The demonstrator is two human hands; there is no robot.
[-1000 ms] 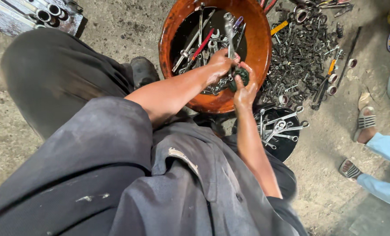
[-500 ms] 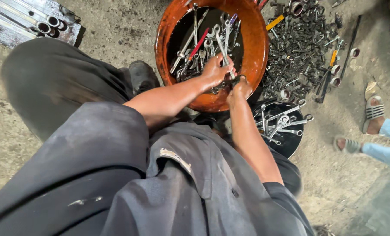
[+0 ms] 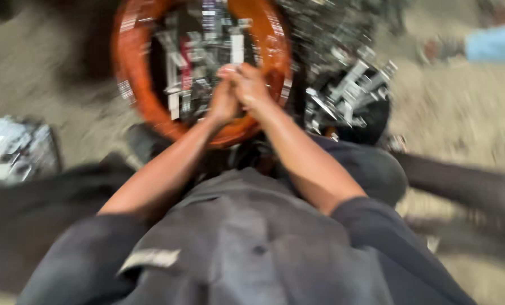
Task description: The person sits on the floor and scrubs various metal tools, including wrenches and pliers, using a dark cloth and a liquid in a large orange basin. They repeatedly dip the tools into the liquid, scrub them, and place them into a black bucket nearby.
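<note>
The view is heavily blurred by motion. An orange round basin (image 3: 133, 85) full of metal wrenches and other tools (image 3: 207, 51) sits on the ground in front of me. My left hand (image 3: 223, 99) and my right hand (image 3: 251, 85) are pressed together over the near side of the basin, among the tools. The blur hides whether either hand grips a tool. My dark grey shirt (image 3: 246, 243) fills the lower part of the view.
A black round pan (image 3: 354, 107) with more metal tools lies right of the basin, beside a loose pile of tools (image 3: 331, 28). Another person's light blue trouser leg and foot (image 3: 467, 45) show at the top right. Metal parts (image 3: 15, 149) lie at the left on the dirt floor.
The camera has swung sharply, so the picture is now smeared. My two hands have come closer together over the near side of the basin.
</note>
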